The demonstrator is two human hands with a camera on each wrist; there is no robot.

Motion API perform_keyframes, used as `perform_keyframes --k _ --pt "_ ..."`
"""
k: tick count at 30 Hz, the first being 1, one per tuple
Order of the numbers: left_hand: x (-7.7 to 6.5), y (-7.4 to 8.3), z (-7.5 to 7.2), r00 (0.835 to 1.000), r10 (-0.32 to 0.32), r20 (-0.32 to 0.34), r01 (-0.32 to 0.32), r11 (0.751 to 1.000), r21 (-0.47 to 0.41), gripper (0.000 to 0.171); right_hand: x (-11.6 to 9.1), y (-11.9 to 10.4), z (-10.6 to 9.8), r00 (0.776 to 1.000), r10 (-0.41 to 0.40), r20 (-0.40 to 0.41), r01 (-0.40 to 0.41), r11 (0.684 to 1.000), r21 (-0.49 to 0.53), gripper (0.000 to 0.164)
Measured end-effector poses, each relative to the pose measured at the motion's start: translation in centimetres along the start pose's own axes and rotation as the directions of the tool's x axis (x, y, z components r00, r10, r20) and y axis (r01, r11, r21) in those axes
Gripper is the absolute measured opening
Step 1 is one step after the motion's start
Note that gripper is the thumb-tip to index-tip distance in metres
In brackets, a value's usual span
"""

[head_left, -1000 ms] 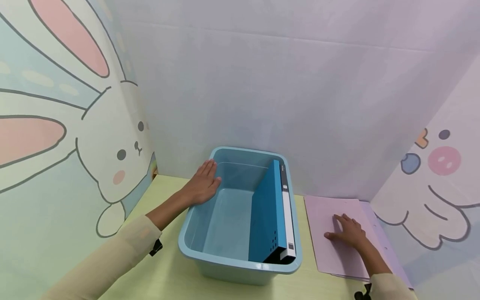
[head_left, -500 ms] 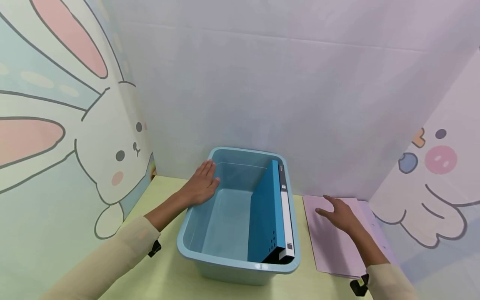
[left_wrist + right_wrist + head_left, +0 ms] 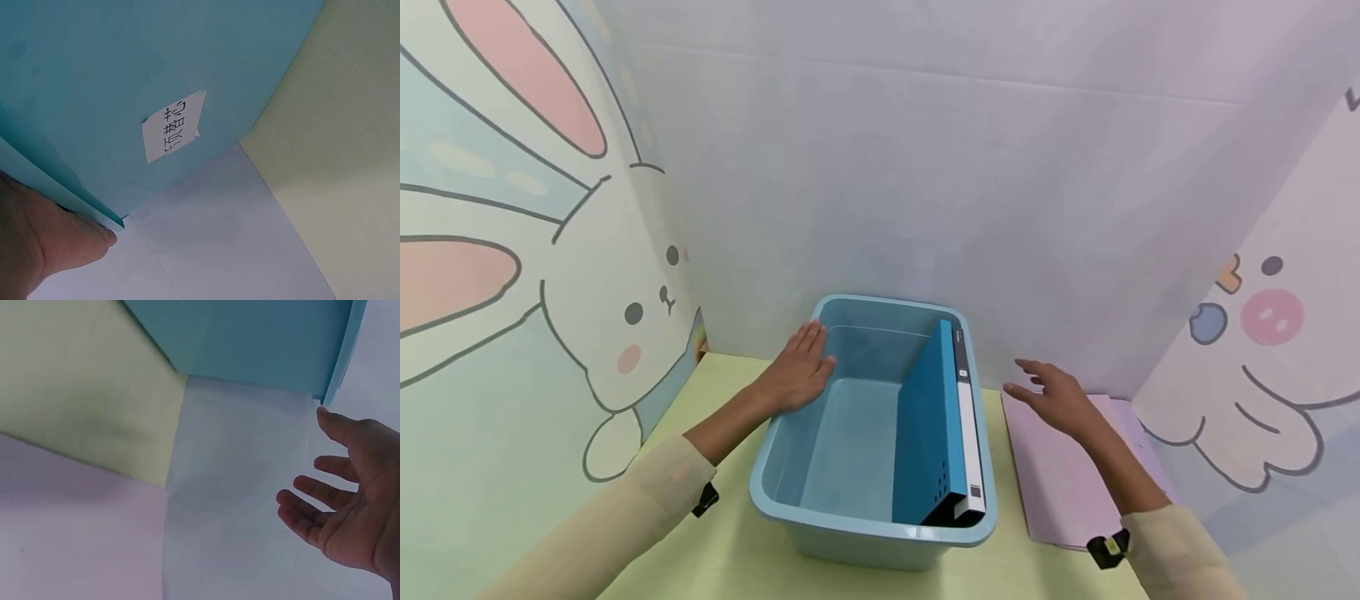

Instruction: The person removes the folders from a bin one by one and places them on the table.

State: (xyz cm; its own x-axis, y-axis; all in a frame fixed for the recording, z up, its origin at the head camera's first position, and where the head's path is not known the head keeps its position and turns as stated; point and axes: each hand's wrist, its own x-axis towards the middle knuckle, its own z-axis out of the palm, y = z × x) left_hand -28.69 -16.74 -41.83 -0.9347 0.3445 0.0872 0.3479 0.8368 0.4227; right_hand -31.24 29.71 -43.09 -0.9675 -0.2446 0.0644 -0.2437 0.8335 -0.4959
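A light blue plastic tub (image 3: pixel 880 527) stands on the table. My left hand (image 3: pixel 793 371) rests on its left rim with straight fingers; the left wrist view shows the hand (image 3: pixel 53 244) at the rim beside the outer wall, which bears a paper label (image 3: pixel 174 127). Inside the tub, a blue file binder (image 3: pixel 921 429) with a black and white spine strip stands on edge along the right wall. My right hand (image 3: pixel 1056 402) hangs in the air right of the tub, fingers spread and holding nothing. Below it lie flat pink folders (image 3: pixel 1052 492), partly covered by the arm.
The pale yellow table (image 3: pixel 737 533) backs onto a light fabric wall (image 3: pixel 880 183). Side panels carry a cartoon rabbit (image 3: pixel 625 317) on the left and another pink-cheeked character (image 3: pixel 1247 375) on the right. A lilac sheet (image 3: pixel 1138 442) sticks out from under the pink folders.
My right hand has lifted from over the pink folders and moved up and left toward the tub. The left hand stays on the rim.
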Motion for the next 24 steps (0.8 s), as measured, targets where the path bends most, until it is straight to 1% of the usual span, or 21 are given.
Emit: perform_keyframes --k 7,13,20,24 --pt "-0.1 0.1 0.0 1.0 0.008 -0.013 -0.008 1.0 -0.01 0.071 -0.2 -3.6 -0.7 0.998 -0.066 -0.011 0.067 0.995 0.071 0.075" --pt "-0.2 0.1 0.0 1.0 0.008 -0.016 -0.008 1.0 -0.024 0.071 -0.1 -5.8 -0.7 0.997 -0.073 -0.009 0.074 0.99 0.12 0.076" --pt "-0.1 0.1 0.0 1.0 0.006 -0.013 -0.007 1.0 -0.023 0.071 0.2 -7.7 0.3 1.0 -0.017 0.024 0.012 0.986 0.163 0.097" --pt "0.0 0.1 0.0 1.0 0.003 -0.012 -0.003 1.0 -0.019 0.071 0.6 -8.5 1.0 0.999 -0.012 0.041 0.004 0.984 0.178 0.105"
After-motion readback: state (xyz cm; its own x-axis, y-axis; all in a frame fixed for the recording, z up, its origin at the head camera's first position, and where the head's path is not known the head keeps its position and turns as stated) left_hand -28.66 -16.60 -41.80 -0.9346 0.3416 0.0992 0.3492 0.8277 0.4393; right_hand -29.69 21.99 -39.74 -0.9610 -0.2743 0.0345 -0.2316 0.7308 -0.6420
